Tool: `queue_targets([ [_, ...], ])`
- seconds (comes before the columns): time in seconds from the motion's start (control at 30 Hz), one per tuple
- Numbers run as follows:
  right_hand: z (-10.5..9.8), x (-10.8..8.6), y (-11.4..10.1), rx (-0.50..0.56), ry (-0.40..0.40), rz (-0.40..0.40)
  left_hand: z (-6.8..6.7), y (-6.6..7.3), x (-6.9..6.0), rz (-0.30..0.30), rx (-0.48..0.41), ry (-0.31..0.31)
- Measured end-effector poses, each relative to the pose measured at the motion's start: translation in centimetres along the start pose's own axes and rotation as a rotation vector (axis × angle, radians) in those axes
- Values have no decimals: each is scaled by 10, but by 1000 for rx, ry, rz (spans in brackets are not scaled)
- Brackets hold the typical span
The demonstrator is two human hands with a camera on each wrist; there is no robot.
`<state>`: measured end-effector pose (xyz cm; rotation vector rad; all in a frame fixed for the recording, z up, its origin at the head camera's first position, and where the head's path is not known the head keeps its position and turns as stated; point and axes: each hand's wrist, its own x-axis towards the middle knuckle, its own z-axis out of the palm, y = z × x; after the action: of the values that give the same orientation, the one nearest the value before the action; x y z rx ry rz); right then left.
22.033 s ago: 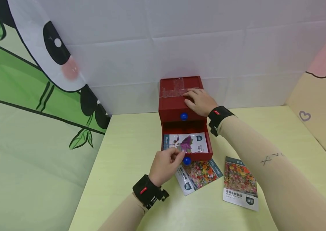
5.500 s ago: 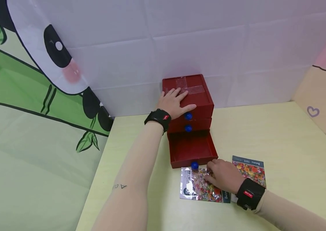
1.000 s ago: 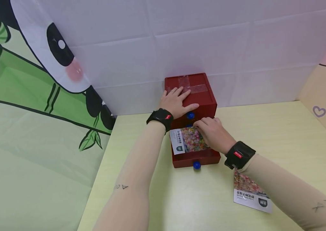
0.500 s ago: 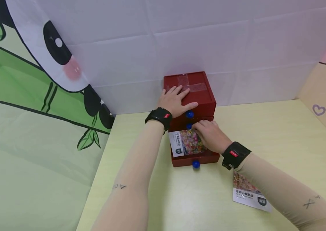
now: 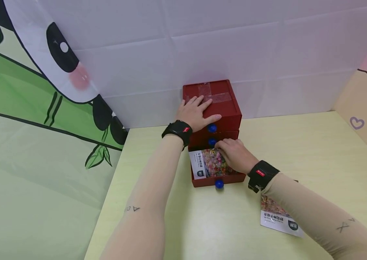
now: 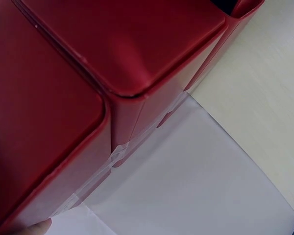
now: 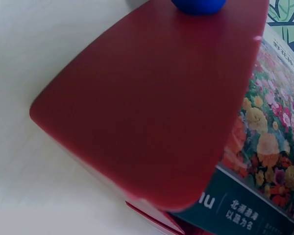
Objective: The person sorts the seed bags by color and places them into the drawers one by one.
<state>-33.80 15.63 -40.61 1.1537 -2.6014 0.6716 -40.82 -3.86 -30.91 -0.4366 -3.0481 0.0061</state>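
A red drawer cabinet (image 5: 232, 104) stands against the wall, its lowest drawer (image 5: 203, 182) pulled out. My left hand (image 5: 194, 113) rests spread on the cabinet's top; a fingertip (image 6: 36, 229) shows in the left wrist view. Inside the drawer lies a flower seed packet (image 5: 214, 162), nearly flat, its white end to the left. My right hand (image 5: 237, 155) pinches the packet's far right part with curled fingers. In the right wrist view, the packet (image 7: 269, 122) shows behind the drawer's red front (image 7: 147, 98). The right fingertips are partly hidden.
Another flower packet (image 5: 281, 220) lies on the table (image 5: 222, 224), partly under my right forearm. Blue knobs mark the upper drawer (image 5: 212, 128), the middle drawer (image 5: 212, 141) and the lowest front (image 5: 219, 184). A printed cloth (image 5: 138, 65) hangs behind the cabinet.
The middle drawer, open 22 seconds ago, is closed; the lowest is out. My right hand has brought the packet from the table and lowered it into the drawer. My left hand stays on top.
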Motion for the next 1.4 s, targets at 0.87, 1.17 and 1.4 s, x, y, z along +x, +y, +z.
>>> queue_targets([
  [0.87,18,0,9,77,-98,78,-3,-1,-1,-4,16,7],
  [1.17,28,-2,17,73,-111,78,-3,0,-1,-3,29,5],
  [1.4,35,-3,21,66,-123,95,0,0,-1,-2,29,9],
])
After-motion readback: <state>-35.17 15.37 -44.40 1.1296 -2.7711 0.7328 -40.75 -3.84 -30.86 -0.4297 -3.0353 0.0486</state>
